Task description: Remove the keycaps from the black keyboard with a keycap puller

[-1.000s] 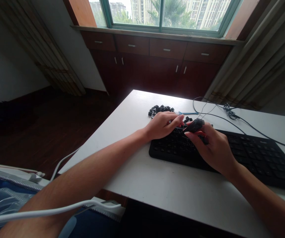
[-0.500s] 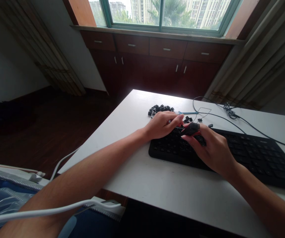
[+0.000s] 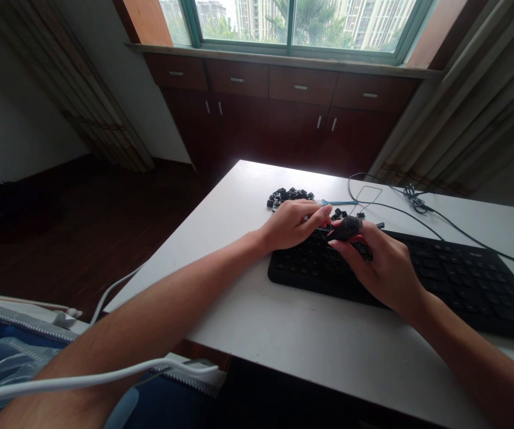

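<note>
A black keyboard (image 3: pixel 454 271) lies on the white table, and many keys on its left part are off. My right hand (image 3: pixel 386 265) is closed on the dark handle of a wire keycap puller (image 3: pixel 349 227), held above the keyboard; thin wire loops stick up from it. My left hand (image 3: pixel 293 223) is at the keyboard's far left corner, fingers curled and thumb tip near the index finger. What lies under those fingers is hidden. Behind my left hand is a pile of loose black keycaps (image 3: pixel 289 195).
A thin blue tool (image 3: pixel 340 202) lies behind the hands, near a few more loose keycaps (image 3: pixel 340 213). The keyboard's black cable (image 3: pixel 415 199) is bundled at the back right. A white cable (image 3: pixel 114 292) hangs by the table's left edge.
My right hand and the keycap puller have shifted slightly, and the wire loop now stands a little higher. My left hand has hardly moved.
</note>
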`<state>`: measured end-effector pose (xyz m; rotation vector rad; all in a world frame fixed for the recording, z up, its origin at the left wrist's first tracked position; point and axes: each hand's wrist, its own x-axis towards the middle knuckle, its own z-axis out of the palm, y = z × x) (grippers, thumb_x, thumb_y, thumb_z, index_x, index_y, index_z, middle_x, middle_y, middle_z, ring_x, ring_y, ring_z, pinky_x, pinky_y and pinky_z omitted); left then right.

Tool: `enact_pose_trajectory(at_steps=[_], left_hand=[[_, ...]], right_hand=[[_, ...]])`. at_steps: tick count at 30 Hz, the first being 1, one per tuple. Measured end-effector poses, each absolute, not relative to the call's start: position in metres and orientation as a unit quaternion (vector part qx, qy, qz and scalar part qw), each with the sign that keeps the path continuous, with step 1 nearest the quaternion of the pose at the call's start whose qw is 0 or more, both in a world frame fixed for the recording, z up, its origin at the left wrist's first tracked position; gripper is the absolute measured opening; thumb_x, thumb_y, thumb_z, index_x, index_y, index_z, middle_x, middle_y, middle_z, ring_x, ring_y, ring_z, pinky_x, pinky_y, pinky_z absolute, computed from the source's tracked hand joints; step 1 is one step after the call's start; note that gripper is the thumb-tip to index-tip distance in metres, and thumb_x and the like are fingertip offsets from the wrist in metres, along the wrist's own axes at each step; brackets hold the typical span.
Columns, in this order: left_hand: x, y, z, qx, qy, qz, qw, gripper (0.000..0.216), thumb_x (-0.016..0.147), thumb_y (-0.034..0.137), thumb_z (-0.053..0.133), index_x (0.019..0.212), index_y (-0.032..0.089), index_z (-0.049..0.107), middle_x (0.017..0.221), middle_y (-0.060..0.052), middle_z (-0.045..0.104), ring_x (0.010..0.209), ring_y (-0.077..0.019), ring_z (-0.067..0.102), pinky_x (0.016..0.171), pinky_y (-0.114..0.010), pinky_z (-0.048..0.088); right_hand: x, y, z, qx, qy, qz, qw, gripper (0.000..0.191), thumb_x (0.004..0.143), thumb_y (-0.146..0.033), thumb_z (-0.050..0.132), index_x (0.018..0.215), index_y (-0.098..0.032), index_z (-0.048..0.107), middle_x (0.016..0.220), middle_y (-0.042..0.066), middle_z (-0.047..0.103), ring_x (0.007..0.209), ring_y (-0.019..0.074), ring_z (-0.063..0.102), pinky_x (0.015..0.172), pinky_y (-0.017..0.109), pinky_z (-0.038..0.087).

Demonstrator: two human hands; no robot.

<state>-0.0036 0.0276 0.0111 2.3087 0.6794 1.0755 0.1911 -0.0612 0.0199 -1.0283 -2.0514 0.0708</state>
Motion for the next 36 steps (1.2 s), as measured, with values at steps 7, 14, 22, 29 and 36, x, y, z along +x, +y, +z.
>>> enact_pose_trajectory(at_steps=[7,14,22,29,36], left_hand=[[-0.0037,0.0280,0.0111,0.849,0.244,0.392,0.256,0.043,0.106,0.037,0.041,0.083,0.016,0.071,0.082,-0.003,0.072,0.081,-0.0133,0.067,0.077,-0.023,0.049],[-0.0042,0.0276,0.0118,0.850,0.245,0.390,0.255,0.044,0.106,0.037,0.040,0.082,0.016,0.070,0.082,-0.003,0.072,0.081,-0.0135,0.067,0.077,-0.024,0.049],[-0.0043,0.0275,0.0122,0.852,0.250,0.387,0.248,0.047,0.106,0.037,0.040,0.076,0.015,0.069,0.079,-0.004,0.070,0.078,-0.0130,0.065,0.074,-0.023,0.048],[-0.0046,0.0281,0.0117,0.854,0.240,0.385,0.255,0.044,0.106,0.036,0.039,0.086,0.016,0.073,0.082,-0.004,0.072,0.081,-0.0133,0.067,0.079,-0.024,0.049],[-0.0050,0.0298,0.0093,0.858,0.244,0.379,0.247,0.047,0.106,0.039,0.039,0.082,0.015,0.071,0.081,-0.005,0.070,0.079,-0.0142,0.066,0.078,-0.026,0.050]], right_hand=[[0.1910,-0.0590,0.0192,-0.399,-0.816,0.024,0.418,0.025,0.095,-0.026,0.067,0.118,-0.021,0.061,0.098,0.006,0.075,0.078,0.0183,0.072,0.070,0.029,0.057],[0.1897,-0.0574,0.0183,-0.404,-0.811,0.036,0.422,0.025,0.095,-0.026,0.067,0.119,-0.021,0.061,0.099,0.006,0.075,0.079,0.0189,0.073,0.071,0.030,0.058],[0.1890,-0.0582,0.0207,-0.384,-0.825,0.021,0.415,0.023,0.094,-0.022,0.067,0.116,-0.020,0.061,0.097,0.008,0.074,0.078,0.0189,0.071,0.070,0.030,0.057],[0.1909,-0.0583,0.0200,-0.379,-0.826,0.019,0.417,0.026,0.094,-0.020,0.067,0.119,-0.019,0.060,0.099,0.008,0.073,0.080,0.0182,0.072,0.073,0.028,0.058],[0.1914,-0.0588,0.0219,-0.365,-0.837,-0.010,0.407,0.029,0.093,-0.018,0.067,0.121,-0.020,0.059,0.098,0.009,0.073,0.084,0.0213,0.072,0.075,0.031,0.058]])
